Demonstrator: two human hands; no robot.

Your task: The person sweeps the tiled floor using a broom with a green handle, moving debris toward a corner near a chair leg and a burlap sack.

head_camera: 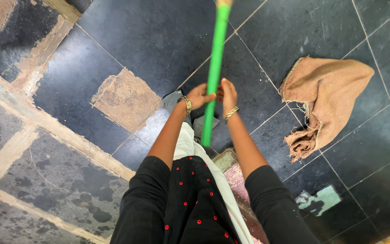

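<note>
Green broom handle (213, 77), its long axis running away from the person over the dark tiled floor (150, 40), clasped mid-shaft between left hand (199, 96) and right hand (228, 94), both grips pressed around it at equal reach.

Black sleeves to the elbow, black garment with small red dots, white cloth beneath, gold bangles on both wrists

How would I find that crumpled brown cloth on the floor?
Start at the dark tiled floor. Look past the green stick toward the right hand side. The sack cloth lies crumpled there alone, tan, rough-woven, with frayed edges.
</note>
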